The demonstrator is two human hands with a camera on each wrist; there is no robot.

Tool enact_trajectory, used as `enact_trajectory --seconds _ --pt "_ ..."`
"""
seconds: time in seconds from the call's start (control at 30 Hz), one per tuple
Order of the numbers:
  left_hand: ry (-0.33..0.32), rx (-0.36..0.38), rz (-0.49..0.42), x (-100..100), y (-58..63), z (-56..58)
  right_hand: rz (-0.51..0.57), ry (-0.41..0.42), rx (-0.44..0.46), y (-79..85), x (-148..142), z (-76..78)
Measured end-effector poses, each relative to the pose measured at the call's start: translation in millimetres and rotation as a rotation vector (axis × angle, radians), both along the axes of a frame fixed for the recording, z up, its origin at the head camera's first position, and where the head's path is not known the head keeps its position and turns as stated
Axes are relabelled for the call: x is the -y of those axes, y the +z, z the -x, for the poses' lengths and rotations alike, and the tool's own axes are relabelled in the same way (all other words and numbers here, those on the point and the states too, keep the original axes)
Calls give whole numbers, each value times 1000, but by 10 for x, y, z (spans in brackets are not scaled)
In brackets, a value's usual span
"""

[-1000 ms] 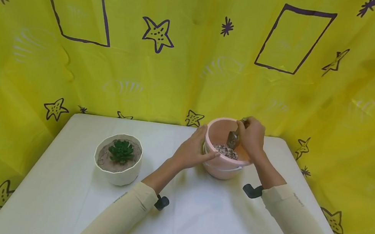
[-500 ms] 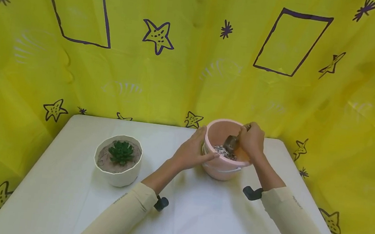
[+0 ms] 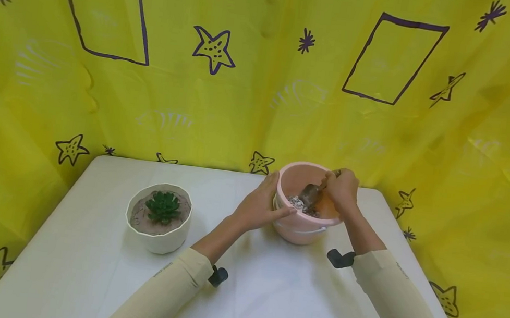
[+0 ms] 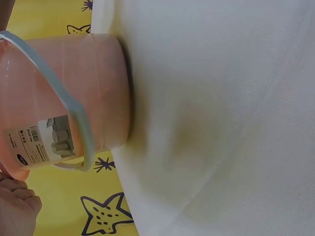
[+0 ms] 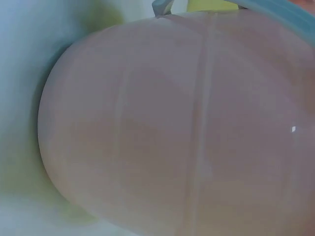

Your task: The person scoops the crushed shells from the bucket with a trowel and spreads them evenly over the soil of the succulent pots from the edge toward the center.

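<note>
A pink bucket (image 3: 296,232) stands at the back right of the table, with speckled grit (image 3: 296,202) inside. My left hand (image 3: 256,204) holds its left side, thumb over the near rim and fingers along the wall; in the left wrist view, curled fingers (image 4: 19,196) show at the rim. Over the bucket's right side, my right hand (image 3: 342,190) grips the handle of a small trowel (image 3: 311,194). Its dull metal blade points down and left, with the tip in the grit. The bucket's wall (image 5: 157,123) fills most of the right wrist view.
A white pot (image 3: 162,243) with a green succulent (image 3: 164,207) in sandy filling stands on the left of the white-covered table (image 3: 258,296). A yellow patterned curtain (image 3: 243,100) hangs close behind. The bucket's pale handle (image 4: 74,105) hangs down along its outside.
My right hand has lowered a little, and the trowel's blade has gone down and left into the grit. My left hand keeps its hold on the bucket.
</note>
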State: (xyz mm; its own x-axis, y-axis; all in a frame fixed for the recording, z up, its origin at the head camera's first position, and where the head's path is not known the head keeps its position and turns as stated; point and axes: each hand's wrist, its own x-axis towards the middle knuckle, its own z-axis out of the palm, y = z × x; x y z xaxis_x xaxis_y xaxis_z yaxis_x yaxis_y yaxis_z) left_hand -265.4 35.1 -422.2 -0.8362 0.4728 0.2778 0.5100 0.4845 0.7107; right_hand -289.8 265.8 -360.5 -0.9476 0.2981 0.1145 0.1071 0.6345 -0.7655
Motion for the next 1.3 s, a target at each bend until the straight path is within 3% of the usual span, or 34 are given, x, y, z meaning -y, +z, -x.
enact_trajectory --seconds 0.27,0.73,1.1,1.3 --pt "-2 32 -20 -1 -5 -21 156 28 19 -10 30 3" --pt "-9 5 -36 1 1 -5 196 38 77 22 1 68" --pt "-17 7 -36 -11 5 -3 206 64 66 -30 -30 76" --pt "-14 17 -32 -8 13 -13 295 123 59 -53 -52 107"
